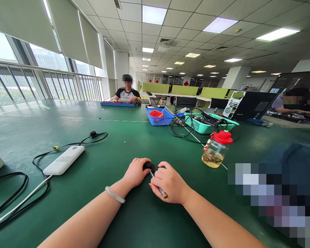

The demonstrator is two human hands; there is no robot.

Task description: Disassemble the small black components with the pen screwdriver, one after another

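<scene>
Both of my hands rest on the green table top (98, 206) right in front of me. My left hand (136, 172) is closed round a small black part (148, 166), which shows only between the fingers. My right hand (169, 182) is curled round a thin screwdriver (160, 190) with a brownish handle end; its shaft points up toward the black part. A pale bangle sits on my left wrist.
A white power bank (64, 159) with black and white cables lies at the left. A jar with a red lid (217, 150) stands to the right. Farther back are a blue basket (158, 117) and a teal basket (209, 123) with cables. One person sits at the far end, others at the right.
</scene>
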